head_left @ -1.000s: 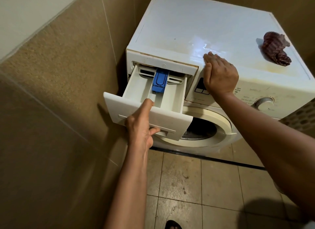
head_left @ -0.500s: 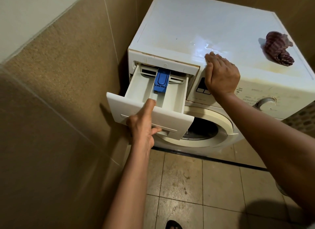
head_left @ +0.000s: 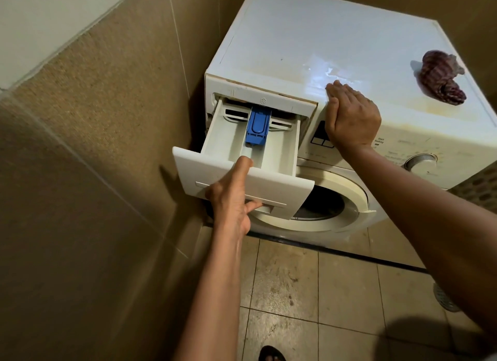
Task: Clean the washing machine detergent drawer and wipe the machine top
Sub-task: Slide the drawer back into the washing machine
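While the detergent drawer (head_left: 277,156) stands drawn well out from the upper left corner of the washing machine (head_left: 403,135), its white front panel (head_left: 193,170) is gripped by the left hand (head_left: 232,199). The thumb is laid over the panel's top edge, and the fingers (head_left: 252,206) are curled up into the handle recess from below. Inside the drawer a blue insert (head_left: 256,128) is seen in the middle compartment, towards the back, with a pale compartment on either side. The right hand (head_left: 352,116) is pressed flat on the front edge of the machine top (head_left: 309,30), just beside the drawer opening. Its fingers are held straight and together, nothing is grasped, and the thumb is hung down over the control panel (head_left: 321,137). A bright glare patch is noted on the top just beyond those fingertips (head_left: 332,85). Farther right on the top, well apart from both hands, a crumpled dark red cloth (head_left: 441,78) is left lying. Below the drawer the round door (head_left: 347,196) is partly covered by the front panel, and a dial (head_left: 421,163) is seen at the right of the fascia. A brown tiled wall (head_left: 94,145) is met close on the left.
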Demonstrator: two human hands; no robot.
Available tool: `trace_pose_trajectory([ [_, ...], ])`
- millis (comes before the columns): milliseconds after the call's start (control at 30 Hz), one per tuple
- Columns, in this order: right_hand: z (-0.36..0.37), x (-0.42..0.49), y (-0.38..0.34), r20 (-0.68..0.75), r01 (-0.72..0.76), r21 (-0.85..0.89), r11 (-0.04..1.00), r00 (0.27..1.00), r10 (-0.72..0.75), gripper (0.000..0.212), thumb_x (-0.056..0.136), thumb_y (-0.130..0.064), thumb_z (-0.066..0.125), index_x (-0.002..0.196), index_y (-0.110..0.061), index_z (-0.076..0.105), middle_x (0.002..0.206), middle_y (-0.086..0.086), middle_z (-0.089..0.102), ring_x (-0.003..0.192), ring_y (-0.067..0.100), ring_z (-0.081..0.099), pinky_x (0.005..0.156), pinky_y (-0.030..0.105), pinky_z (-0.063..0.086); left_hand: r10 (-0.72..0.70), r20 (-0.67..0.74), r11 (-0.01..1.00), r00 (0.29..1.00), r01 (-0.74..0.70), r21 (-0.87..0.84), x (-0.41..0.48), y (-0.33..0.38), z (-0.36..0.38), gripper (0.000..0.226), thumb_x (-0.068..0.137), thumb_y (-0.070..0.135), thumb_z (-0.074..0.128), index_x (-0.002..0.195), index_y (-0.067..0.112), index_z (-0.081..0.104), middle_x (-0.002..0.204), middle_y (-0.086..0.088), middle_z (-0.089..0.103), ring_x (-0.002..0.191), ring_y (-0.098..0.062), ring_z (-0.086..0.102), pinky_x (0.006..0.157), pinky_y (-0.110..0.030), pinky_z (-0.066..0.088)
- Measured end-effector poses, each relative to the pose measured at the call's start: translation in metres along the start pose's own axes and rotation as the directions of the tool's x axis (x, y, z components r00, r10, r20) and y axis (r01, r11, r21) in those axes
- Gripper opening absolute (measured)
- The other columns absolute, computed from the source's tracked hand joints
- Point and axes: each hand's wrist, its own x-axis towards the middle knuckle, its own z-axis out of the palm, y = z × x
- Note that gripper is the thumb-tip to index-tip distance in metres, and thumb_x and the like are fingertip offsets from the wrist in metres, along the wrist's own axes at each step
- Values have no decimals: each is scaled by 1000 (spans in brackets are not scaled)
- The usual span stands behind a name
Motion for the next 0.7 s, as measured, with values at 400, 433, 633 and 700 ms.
trace_pose_trajectory([
  [400,2,-1,0,-38,-5,5,1000,999,5,40,98,-30,33,119,-23,66,125,-4,65,117,15,60,91,32,47,12,-10,997,1000,-11,76,15,12,-3,67,60,32,79,117,12,53,120,-15,56,102,-28,61,65,-51,59],
  [433,1,-1,0,-47,0,2,1000,999,0,40,98,-30,33,119,-23,66,124,-3,65,117,16,60,91,32,47,10,-13,997,1000,-9,80,17,12,-3,69,59,33,79,119,11,52,119,-15,56,102,-27,61,65,-51,59],
  [633,1,0,0,-56,15,-12,1000,998,-16,40,98,-29,33,118,-22,67,123,-2,65,116,16,61,91,32,48,21,12,998,1000,-22,62,28,22,18,70,73,29,80,127,14,39,110,-10,58,94,-22,62,73,-51,59],
  [700,1,0,1,-62,21,-12,1000,998,-22,40,98,-29,34,118,-21,67,123,-2,66,116,16,61,91,32,49,12,14,999,1000,-13,49,37,27,35,79,70,29,83,131,13,36,111,-11,58,92,-23,63,78,-56,57],
])
